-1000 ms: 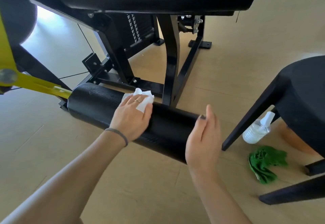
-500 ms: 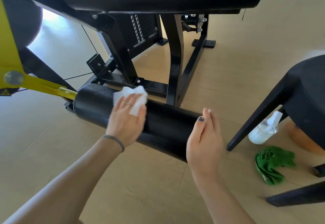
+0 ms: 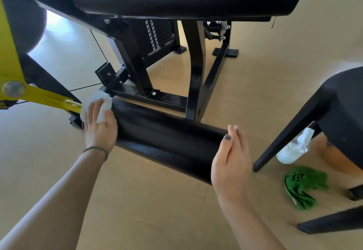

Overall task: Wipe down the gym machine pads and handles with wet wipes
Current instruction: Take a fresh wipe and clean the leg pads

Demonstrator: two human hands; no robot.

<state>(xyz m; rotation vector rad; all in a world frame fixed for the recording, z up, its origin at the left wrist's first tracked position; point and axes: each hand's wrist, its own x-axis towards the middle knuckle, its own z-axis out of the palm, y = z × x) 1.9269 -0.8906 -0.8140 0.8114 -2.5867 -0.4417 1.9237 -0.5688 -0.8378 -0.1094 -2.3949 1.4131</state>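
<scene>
While left hand (image 3: 100, 127) presses wipe (image 3: 96, 104) at roller pad (image 3: 169, 141) end, right hand (image 3: 231, 161) caps other.

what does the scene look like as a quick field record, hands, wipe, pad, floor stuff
left hand: presses white wipe flat on the roller pad's left end
right hand: open, fingers straight, against the pad's right end
roller pad: black, lying low, on a yellow arm
floor items: spray bottle, green cloth, beside a black stool

Black machine, yellow arm, tan floor

The roller pad (image 3: 169, 141) is black with a fine woven texture; the wipe (image 3: 96, 105) is white, the lever arm (image 3: 49, 98) yellow, the cloth (image 3: 302, 187) green, the stool (image 3: 337, 108) black.
</scene>
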